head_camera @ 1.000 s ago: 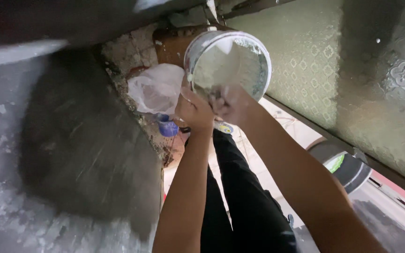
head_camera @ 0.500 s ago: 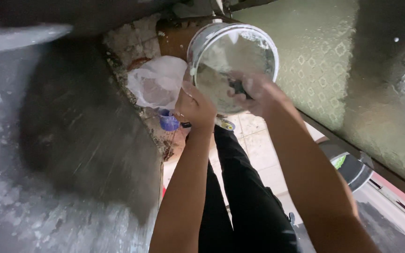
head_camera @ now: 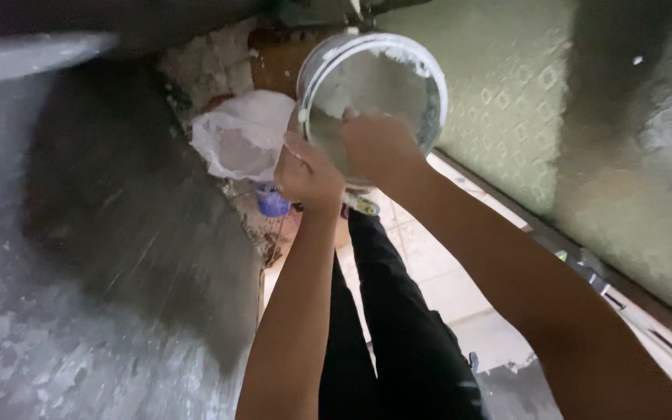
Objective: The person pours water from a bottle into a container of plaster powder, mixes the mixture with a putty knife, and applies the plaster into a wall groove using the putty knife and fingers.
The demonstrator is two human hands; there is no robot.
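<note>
Both hands work at the white bucket (head_camera: 375, 85), which I see tilted toward me above the grey wall (head_camera: 103, 257). Left hand (head_camera: 309, 175) clamps its rim; right hand (head_camera: 379, 144) reaches inside, grip unclear. White bag (head_camera: 243, 132) lies just left.

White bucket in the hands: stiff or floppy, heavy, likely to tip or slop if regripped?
The white bucket looks rigid: its round rim keeps its shape under the left hand. Probably not heavy, since pale paste only coats the inside. It is held tilted toward the camera, right hand reaching inside, so a loose grip could let it swing. The smeared rim may be slippery.
</note>
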